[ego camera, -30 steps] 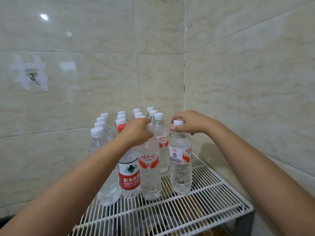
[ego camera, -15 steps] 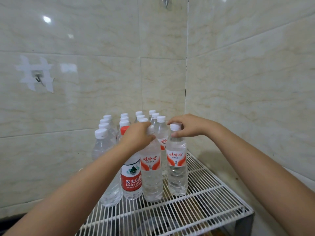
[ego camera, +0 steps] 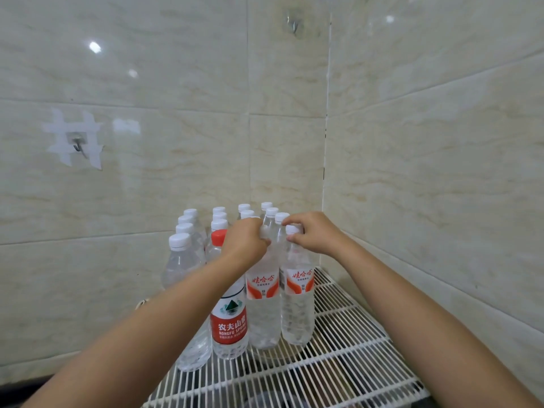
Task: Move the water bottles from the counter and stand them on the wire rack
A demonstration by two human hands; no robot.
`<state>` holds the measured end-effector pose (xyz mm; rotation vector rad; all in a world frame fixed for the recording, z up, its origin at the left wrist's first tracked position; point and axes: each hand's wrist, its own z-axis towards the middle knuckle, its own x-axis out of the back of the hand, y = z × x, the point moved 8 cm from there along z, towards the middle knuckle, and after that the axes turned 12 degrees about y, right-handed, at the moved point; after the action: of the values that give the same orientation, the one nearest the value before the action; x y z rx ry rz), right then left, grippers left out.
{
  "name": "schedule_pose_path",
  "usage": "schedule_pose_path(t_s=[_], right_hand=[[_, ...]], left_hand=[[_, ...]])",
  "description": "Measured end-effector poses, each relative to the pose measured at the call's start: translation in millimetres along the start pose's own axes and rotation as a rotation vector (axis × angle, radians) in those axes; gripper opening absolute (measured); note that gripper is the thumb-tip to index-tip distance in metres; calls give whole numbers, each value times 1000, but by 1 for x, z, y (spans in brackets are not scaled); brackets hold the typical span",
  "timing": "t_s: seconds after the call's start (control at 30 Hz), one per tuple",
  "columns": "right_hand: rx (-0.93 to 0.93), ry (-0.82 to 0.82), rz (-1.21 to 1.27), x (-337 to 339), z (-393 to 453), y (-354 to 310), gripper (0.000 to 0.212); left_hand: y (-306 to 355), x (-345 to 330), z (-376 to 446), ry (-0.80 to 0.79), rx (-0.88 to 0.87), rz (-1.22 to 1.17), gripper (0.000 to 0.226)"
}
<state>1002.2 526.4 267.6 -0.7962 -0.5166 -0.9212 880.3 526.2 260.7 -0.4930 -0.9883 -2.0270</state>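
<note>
Several clear water bottles stand upright on the white wire rack (ego camera: 347, 366) in the tiled corner. My left hand (ego camera: 245, 245) is closed around the neck of an orange-labelled bottle (ego camera: 263, 307) in the front row. My right hand (ego camera: 313, 232) pinches the white cap of the rightmost orange-labelled bottle (ego camera: 297, 307), which stands touching the one beside it. Left of them stands a red-capped, red-labelled bottle (ego camera: 229, 325), and a white-capped plain bottle (ego camera: 184, 269) stands at the far left. More white-capped bottles (ego camera: 219, 216) fill the rows behind.
Tiled walls (ego camera: 426, 172) close in the rack at the back and right. A metal hook (ego camera: 78, 144) framed with white tape hangs on the left wall. Bare rack wire lies in front of and right of the bottles. Dark items show dimly beneath the rack.
My right hand has slid its bottle left, up against the bottle in my left hand, and turned it so the label faces me. The left hand has stayed on its bottle.
</note>
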Motion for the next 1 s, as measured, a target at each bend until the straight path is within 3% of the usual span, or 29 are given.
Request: schedule_pose_path(t_s=[0.43, 0.57, 0.7, 0.77, 0.9, 1.0], right_hand=[[93, 8, 8, -8, 5, 3, 37], [97, -10, -26, -10, 6, 6, 39], [88, 11, -9, -11, 4, 9, 40], [95, 22, -2, -13, 1, 9, 42], [62, 10, 53, -21, -7, 13, 54], [24, -3, 52, -30, -12, 19, 60]], left_hand=[[3, -4, 3, 59, -54, 87, 24], [5, -6, -1, 82, -69, 71, 16], [6, -9, -7, 74, -104, 130, 24], [9, -5, -16, 139, -193, 163, 37], [19, 6, -51, 422, -651, 273, 40], [-20, -3, -53, 332, -548, 444, 61]])
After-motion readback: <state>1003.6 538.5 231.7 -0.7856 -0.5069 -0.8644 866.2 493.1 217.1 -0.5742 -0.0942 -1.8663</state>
